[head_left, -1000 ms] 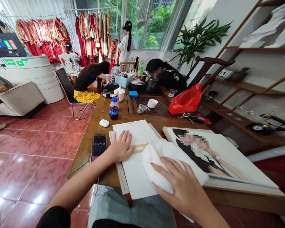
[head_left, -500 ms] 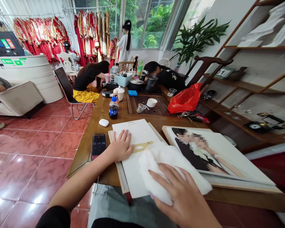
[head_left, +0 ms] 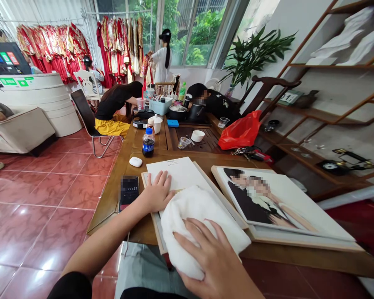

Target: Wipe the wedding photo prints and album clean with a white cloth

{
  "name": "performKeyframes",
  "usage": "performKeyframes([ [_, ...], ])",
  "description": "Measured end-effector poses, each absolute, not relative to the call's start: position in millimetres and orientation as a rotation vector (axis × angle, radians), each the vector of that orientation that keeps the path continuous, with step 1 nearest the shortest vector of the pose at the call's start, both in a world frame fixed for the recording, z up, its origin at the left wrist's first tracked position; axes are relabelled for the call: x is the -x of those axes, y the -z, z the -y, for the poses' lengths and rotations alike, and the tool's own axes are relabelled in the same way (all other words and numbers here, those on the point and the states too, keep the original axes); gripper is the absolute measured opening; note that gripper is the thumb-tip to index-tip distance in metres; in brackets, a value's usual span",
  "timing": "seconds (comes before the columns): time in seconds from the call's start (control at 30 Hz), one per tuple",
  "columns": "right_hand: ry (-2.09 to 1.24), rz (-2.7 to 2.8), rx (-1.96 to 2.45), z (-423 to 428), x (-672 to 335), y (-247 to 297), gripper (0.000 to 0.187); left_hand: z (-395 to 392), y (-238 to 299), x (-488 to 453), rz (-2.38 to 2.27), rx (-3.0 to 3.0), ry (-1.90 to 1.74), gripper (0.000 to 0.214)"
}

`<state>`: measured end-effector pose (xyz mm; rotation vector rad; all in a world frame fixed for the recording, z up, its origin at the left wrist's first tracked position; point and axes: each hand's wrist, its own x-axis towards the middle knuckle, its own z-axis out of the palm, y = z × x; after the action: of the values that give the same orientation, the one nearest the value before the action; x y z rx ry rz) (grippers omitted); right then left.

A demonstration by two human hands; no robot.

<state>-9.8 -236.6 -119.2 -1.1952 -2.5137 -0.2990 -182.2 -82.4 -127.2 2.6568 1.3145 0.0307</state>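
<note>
My left hand [head_left: 158, 192] lies flat with its fingers spread on a white sheet or board [head_left: 182, 170], which rests in a shallow wooden frame at the table's near edge. My right hand [head_left: 210, 253] has its fingers curved over a thick, fluffy white cloth [head_left: 190, 205], bunched under the palm and pressed on the board. The cloth covers most of the board's near part and its edge hangs close to my lap. Beside it on the right leans a printed photo of people [head_left: 274, 203] in a second wooden frame.
A phone [head_left: 129, 193], a white earbud case [head_left: 135, 161] and a dark drink bottle [head_left: 148, 143] stand along the left side. Farther off are a small white bowl [head_left: 198, 136], a red plastic bag [head_left: 239, 131] and keys [head_left: 246, 152]. Two people bend over the table's far end.
My right hand has slid the cloth to the left and nearer, covering the gold shape on the board. My left hand stays in place.
</note>
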Motion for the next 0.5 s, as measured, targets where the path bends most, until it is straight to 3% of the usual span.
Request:
performKeyframes([
  [0.33, 0.598, 2.285, 1.531, 219.6, -36.6, 129.2, 0.037, 80.8, 133.4, 181.7, -1.312, -2.665, -0.074, 0.058],
  [0.5, 0.422, 2.387, 1.404, 222.9, -18.9, 127.1, 0.04, 81.2, 131.8, 182.0, -1.311, -2.677, -0.074, 0.057],
])
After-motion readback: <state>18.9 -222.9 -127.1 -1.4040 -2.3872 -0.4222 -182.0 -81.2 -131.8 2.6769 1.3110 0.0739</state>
